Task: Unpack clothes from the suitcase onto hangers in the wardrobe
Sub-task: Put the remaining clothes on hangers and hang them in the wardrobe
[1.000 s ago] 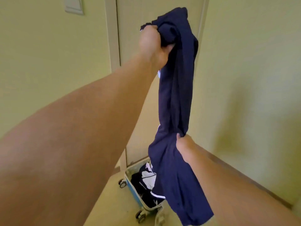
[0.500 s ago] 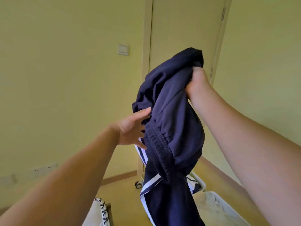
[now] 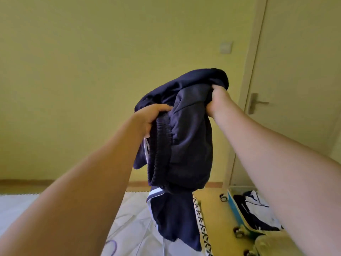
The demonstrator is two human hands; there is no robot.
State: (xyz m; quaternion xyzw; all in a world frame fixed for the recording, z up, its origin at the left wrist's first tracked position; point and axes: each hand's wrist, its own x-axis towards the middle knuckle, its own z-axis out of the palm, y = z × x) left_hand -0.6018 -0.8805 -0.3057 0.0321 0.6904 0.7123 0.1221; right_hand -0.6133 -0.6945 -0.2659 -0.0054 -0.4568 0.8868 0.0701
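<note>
A bunched navy garment (image 3: 186,137) with white side stripes and a ribbed elastic waistband hangs in the air in front of me. My left hand (image 3: 151,117) grips it at the waistband on the left. My right hand (image 3: 216,100) grips a fold near its top right, fingers buried in the cloth. Its lower end dangles over the bed. The open blue suitcase (image 3: 238,213) lies on the floor at lower right, with dark and white clothes (image 3: 256,207) inside. No hanger or wardrobe shows.
A bed with a pale patterned cover (image 3: 129,218) fills the lower left and middle. A closed door (image 3: 299,71) with a lever handle (image 3: 255,102) stands at right. A wall switch (image 3: 226,47) is beside it. Yellow floor runs between bed and suitcase.
My view has swung left toward the bed. My left hand, open beside the garment half a second ago, now grips its waistband. My right hand keeps its hold on the top fold.
</note>
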